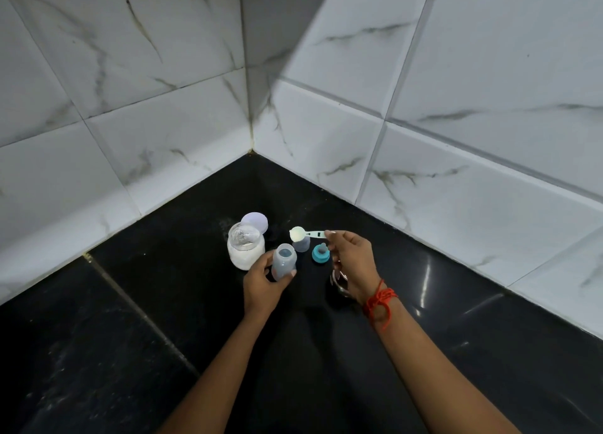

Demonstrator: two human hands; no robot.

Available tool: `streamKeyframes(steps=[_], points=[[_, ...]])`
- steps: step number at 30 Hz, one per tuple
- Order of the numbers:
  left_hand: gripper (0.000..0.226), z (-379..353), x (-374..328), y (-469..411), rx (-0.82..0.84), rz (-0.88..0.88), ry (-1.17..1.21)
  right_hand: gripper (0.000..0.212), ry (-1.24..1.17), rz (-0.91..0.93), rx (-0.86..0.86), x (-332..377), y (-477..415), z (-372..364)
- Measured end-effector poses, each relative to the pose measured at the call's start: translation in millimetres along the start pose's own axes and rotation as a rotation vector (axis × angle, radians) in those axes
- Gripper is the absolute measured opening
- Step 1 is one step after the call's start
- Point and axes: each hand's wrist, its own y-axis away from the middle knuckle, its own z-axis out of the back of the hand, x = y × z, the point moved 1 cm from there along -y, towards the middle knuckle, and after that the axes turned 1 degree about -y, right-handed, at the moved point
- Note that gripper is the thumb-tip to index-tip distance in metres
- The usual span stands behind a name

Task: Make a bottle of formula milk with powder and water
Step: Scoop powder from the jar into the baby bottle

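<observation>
Glossy black surface [163, 303]; white grey-veined wall tiles [456, 74]; teal teat ring [319, 253]; red wrist thread [380, 299]; white powder jar [245, 249].

My left hand [262, 288] is curled into a grip, fingers [288, 275] wrapped from the near side and thumb up on the far left, palm turned inward. My left forearm runs in from bottom centre. My right hand [354, 264] is raised a little beyond it, thumb and forefinger pinched together at the tips, remaining fingers loosely folded. A red thread [380, 301] circles my right wrist.
</observation>
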Motion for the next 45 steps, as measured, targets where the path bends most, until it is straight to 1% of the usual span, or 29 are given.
streamKeyframes(steps=[3, 6, 10, 13, 15, 17, 19, 22, 24, 35, 37, 45], points=[[0.051, 8.5, -17.0, 0.2, -0.049, -0.079, -0.009, 0.017, 0.054, 0.033, -0.015, 3.8, 1.6, 2.3], [0.050, 15.7, -32.9, -0.3, -0.062, -0.143, -0.016, 0.016, 0.067, 0.060, -0.020, 5.5, 3.7, 2.0], [0.050, 16.3, -40.8, -1.5, -0.065, -0.169, -0.010, 0.015, 0.073, 0.066, -0.016, 4.5, 6.7, 2.4], [0.051, 14.3, -41.4, -0.6, -0.078, -0.178, -0.011, 0.013, 0.125, 0.130, -0.028, 5.5, 8.8, 2.4], [0.053, 13.6, -40.6, 0.1, -0.074, -0.180, -0.008, 0.012, 0.244, 0.227, -0.051, 7.7, 11.0, 2.9], [0.054, 13.2, -39.0, 0.1, -0.060, -0.171, 0.004, 0.010, 0.407, 0.363, -0.054, 10.2, 13.7, 3.6], [0.054, 13.5, -38.8, 0.2, -0.051, -0.168, 0.019, 0.009, 0.594, 0.553, -0.032, 12.2, 16.1, 4.4], [0.053, 13.9, -39.8, -1.4, -0.053, -0.162, 0.034, 0.014, 0.879, 0.826, 0.008, 12.7, 19.0, 4.9], [0.053, 14.4, -42.5, -3.1, -0.054, -0.165, 0.041, 0.017, 0.937, 0.907, 0.001, 12.6, 20.7, 4.5], [0.052, 14.1, -50.0, -6.4, -0.076, -0.175, 0.056, 0.018, 1.029, 1.042, -0.077, 15.7, 30.6, 0.5], [0.054, 14.5, -49.4, -6.8, -0.077, -0.170, 0.045, 0.018, 1.058, 1.038, -0.064, 16.1, 31.2, 0.0], [0.054, 16.0, -48.9, -8.1, -0.082, -0.153, 0.042, 0.019, 1.032, 0.964, -0.051, 15.3, 29.6, 0.6]])
